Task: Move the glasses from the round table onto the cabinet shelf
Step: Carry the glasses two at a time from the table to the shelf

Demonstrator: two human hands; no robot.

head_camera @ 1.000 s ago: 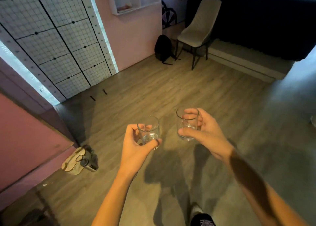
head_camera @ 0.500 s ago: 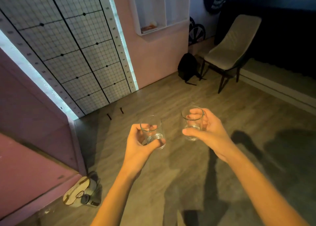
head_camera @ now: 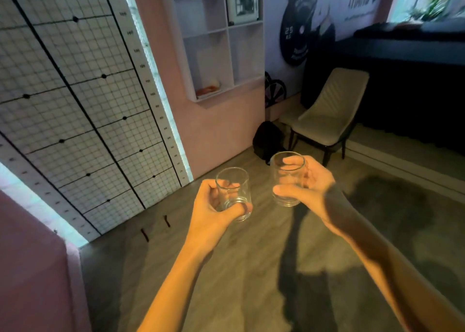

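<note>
Left hand (head_camera: 214, 211) grips glass (head_camera: 234, 197) — right hand (head_camera: 312, 188) grips other glass (head_camera: 288, 178).

Your left hand (head_camera: 211, 211) holds the left glass (head_camera: 232, 196). Your right hand (head_camera: 309, 186) holds the right glass (head_camera: 288, 178) just right of it and a bit farther out; the glasses are near, not touching. Both are over the floor (head_camera: 251, 269). The cabinet shelf (head_camera: 219, 42) is on the wall ahead of your hands, higher up. The grid panel (head_camera: 75, 105) is left of your left hand. The bag (head_camera: 268, 140) is on the floor just beyond the right glass, at the wall foot. The chair (head_camera: 329, 113) is right of the bag, ahead of your right hand.
</note>
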